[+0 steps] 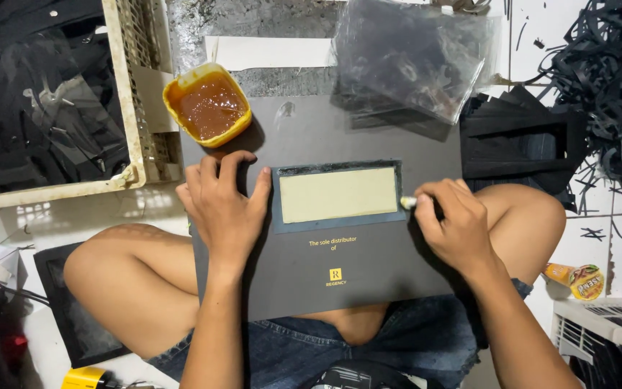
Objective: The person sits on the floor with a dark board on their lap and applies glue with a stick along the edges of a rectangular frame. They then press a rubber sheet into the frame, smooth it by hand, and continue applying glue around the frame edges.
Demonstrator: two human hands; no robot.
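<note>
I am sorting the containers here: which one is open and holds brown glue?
The yellow tub, above the left hand, is open and holds brown paste. The crate holds dark scraps; the small can lies on its side.

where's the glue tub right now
In the head view, the yellow glue tub sits upper left, at the dark board's top-left corner, beside the plastic crate, just above the left hand.

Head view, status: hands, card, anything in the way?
Left hand flat on the dark card. Right hand holds brush at window's right edge. Glue tub beyond, clear of the hands.
</note>
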